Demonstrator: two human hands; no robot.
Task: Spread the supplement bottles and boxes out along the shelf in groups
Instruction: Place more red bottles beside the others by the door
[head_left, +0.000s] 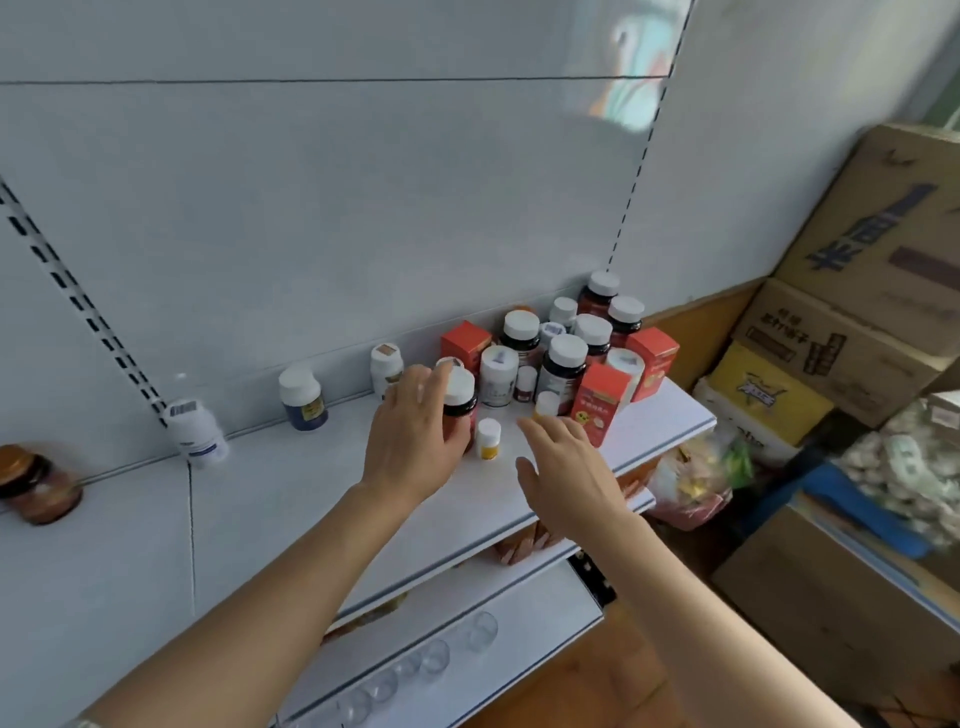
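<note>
My left hand (415, 431) grips a dark bottle with a white cap (460, 397) standing on the white shelf (311, 514). My right hand (566, 467) hovers open just right of it, fingers near a small yellow bottle (545, 405); another small yellow bottle (488, 439) stands between my hands. Behind them crowd several white-capped bottles (566, 364) and three red boxes (600, 402). Spread leftward along the back stand a white bottle (386, 366), a blue-labelled bottle (303, 397), a tilted white bottle (196, 431) and a brown jar (36, 483).
Stacked cardboard cartons (841, 332) stand on the floor to the right of the shelf end. A lower shelf (467, 618) holds clear cups near its front edge. A plastic bag (696, 478) sits below the shelf's right corner.
</note>
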